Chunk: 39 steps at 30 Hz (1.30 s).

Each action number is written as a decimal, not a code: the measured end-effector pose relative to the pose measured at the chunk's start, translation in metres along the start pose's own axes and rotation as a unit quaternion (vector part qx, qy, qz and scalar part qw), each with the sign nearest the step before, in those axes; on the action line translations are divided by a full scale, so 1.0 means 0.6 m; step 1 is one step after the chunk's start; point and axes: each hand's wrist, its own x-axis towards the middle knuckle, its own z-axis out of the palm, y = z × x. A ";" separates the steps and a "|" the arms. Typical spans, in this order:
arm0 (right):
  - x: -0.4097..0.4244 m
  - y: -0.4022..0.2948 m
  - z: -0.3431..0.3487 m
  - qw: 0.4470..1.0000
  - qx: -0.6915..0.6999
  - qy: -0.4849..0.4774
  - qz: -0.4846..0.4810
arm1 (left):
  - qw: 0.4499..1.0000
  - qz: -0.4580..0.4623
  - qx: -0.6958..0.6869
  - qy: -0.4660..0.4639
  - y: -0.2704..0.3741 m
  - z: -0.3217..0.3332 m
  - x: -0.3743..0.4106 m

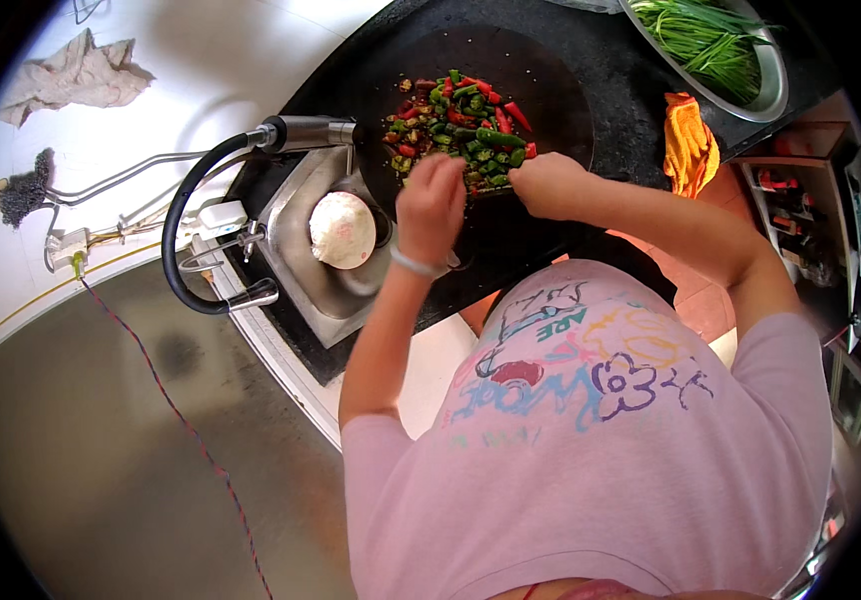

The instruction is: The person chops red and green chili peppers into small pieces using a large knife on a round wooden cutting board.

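Chopped red and green chili peppers [468, 124] lie heaped on a round dark cutting board [558, 75]. My left hand [433, 202], with a pale band at the wrist, is at the near left edge of the heap. Its fingers are bent and slightly blurred, and whether they pinch anything is not clear. At the near right edge of the heap, my right hand [550, 185] is curled with its knuckles up; what may be inside it is hidden. A dark, straight-edged shape between the hands is too dim to name.
Left of the board, a steel sink [288, 217] holds a round whitish object [343, 230], beside a black hose faucet [172, 217]. At the upper right are a metal bowl [779, 90] of green stalks [708, 45] and an orange cloth [689, 146] at the counter's edge.
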 end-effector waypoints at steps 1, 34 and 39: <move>-0.005 -0.006 0.001 1.000 0.002 0.013 -0.002 | 0.999 -0.036 0.007 -0.038 -0.022 0.008 0.017; 0.032 0.045 -0.062 0.993 0.106 0.026 0.054 | 0.937 -0.337 -0.004 0.087 -0.045 0.103 -0.155; 0.009 0.020 -0.050 0.993 0.087 0.076 -0.010 | 0.951 -0.224 -0.009 0.215 -0.029 0.138 -0.138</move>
